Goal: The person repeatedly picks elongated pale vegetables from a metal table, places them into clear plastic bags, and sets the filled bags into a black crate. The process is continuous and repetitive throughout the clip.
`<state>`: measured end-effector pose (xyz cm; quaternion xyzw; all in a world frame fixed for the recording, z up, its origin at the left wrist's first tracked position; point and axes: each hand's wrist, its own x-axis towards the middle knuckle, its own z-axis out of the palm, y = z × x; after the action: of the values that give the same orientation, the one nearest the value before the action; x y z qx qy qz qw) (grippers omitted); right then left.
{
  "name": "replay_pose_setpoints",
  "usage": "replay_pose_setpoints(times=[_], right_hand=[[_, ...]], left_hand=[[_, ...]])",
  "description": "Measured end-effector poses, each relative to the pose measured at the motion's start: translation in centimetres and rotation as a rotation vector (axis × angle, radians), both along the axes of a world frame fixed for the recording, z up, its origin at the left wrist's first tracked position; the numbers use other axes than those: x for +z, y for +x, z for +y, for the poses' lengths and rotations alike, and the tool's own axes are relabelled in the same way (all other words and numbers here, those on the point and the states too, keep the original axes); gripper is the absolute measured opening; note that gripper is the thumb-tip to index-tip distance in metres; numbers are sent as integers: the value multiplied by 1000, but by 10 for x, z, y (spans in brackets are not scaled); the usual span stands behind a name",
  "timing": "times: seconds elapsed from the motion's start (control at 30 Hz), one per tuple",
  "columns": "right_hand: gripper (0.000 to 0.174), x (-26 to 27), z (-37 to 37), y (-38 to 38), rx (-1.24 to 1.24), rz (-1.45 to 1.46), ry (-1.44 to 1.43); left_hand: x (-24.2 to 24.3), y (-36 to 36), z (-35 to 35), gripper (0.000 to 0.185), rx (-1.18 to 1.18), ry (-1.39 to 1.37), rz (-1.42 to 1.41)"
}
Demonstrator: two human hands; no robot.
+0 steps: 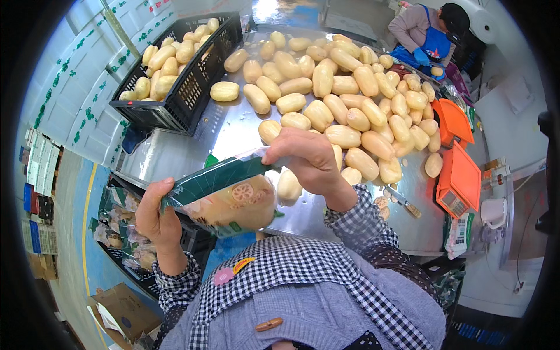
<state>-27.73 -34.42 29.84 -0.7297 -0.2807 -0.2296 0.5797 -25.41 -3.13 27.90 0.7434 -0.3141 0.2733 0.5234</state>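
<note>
Between my two hands hangs a printed plastic bag (236, 203) with a dark green top band and pictures of sliced lotus root on it. Pale contents bulge in its lower part. My left hand (159, 216) pinches the band's left corner, thumb uppermost. At the other end, my right hand (304, 159) grips the right corner of the band. The bag is held in front of the steel table's near edge. Just behind it, a pale lotus root segment (289, 187) lies close to my right hand, and a large pile of lotus root segments (339, 109) spreads over the table.
A black plastic crate (175, 109) of lotus roots stands at back left. Two orange scales (459, 179) and a knife (404, 202) are at right, near cut slices (381, 202). Filled bags lie in a low crate (144, 280) at left. A co-worker (422, 37) works at far right.
</note>
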Motion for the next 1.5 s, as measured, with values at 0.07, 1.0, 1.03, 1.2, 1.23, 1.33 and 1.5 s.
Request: replay_pose_setpoints(times=[0.07,1.0,1.03,1.2,1.23,1.33,1.5], right_hand=[[24,1,-3,-11,65,151,159],[37,-31,217,47,503,-146,-84],[37,-35,234,48,503,-143,-119],[34,-67,310,49,590,9,-232],[35,-74,320,51,600,49,-314],[32,-96,356,51,657,128,-291],[26,-122,400,50,675,177,-374]], left_hand=[[4,-3,-5,23,-42,2,6],[-18,-125,194,29,449,29,181],[-21,-128,205,29,512,61,170],[-43,-152,265,33,737,256,236],[-50,-159,272,35,728,227,318],[-70,-173,294,37,719,183,451],[-101,-177,319,33,806,48,487]])
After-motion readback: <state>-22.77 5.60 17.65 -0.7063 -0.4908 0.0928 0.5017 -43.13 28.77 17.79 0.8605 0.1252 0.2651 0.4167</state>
